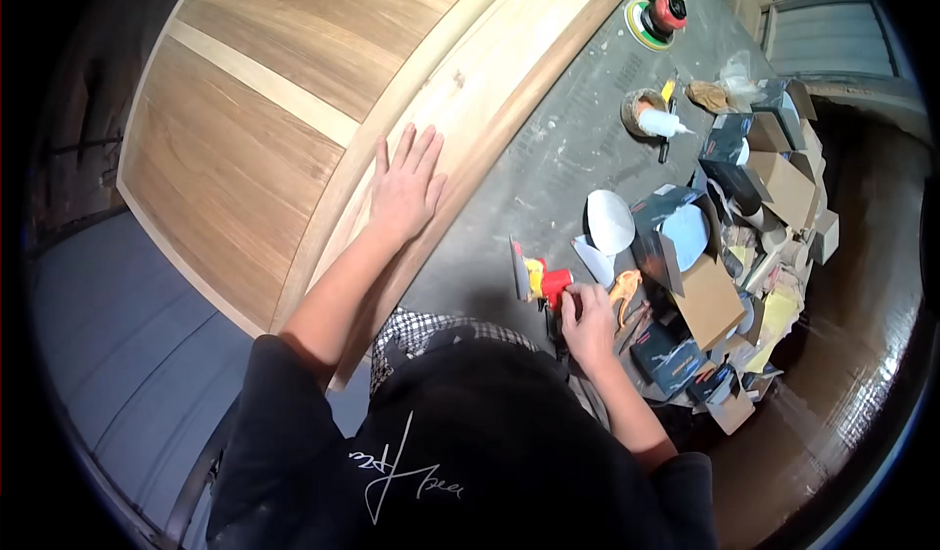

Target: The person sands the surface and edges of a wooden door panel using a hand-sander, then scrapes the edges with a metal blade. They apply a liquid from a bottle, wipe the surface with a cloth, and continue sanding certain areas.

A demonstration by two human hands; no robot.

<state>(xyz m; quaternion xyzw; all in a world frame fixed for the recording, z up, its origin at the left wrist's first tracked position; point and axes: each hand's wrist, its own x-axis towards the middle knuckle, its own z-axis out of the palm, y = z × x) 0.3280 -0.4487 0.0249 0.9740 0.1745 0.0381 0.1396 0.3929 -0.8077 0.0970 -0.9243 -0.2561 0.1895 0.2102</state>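
My left hand (405, 183) lies flat, fingers slightly spread, on the pale edge band (480, 56) of a curved wooden panel (235, 168). My right hand (587, 325) has its fingers curled on the back end of a red and yellow sander (539, 277) with a grey rectangular pad, lying on its side on the grey worktop (499, 198). Beside that hand are an orange tool (624, 291) and white sanding discs (610, 220).
A round sander (662, 12) lies at the back. A cup (636, 110) with a white bottle (661, 122) stands near a plastic bag (739, 80). Opened cardboard boxes (710, 296) crowd the worktop's right side. A dark brown surface (862, 315) lies beyond, at the right.
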